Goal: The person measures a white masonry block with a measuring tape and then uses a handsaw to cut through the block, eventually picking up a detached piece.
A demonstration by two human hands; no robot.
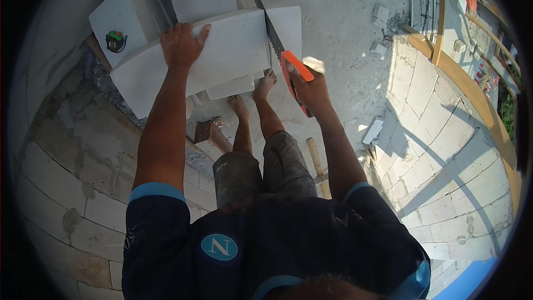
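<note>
A long white building block [230, 47] lies across other white blocks in front of me. My left hand [182, 45] presses flat on its top, fingers stretched and thumb apart. In my right hand [311, 89] is a hand saw [272, 30], gripped by its orange and black handle. The toothed blade runs away from me along the block's right end, touching or very close to it; I cannot tell how deep it sits. To the left of my left hand, a green and black tape measure [115, 41] rests on another white block [126, 14].
My bare feet [265, 84] stand just below the blocks on the grey concrete floor [333, 28]. A wooden piece [211, 135] and a wooden handle [316, 158] are near my legs. Block walls [438, 155] rise on both sides. Broken chunks [380, 15] lie to the right.
</note>
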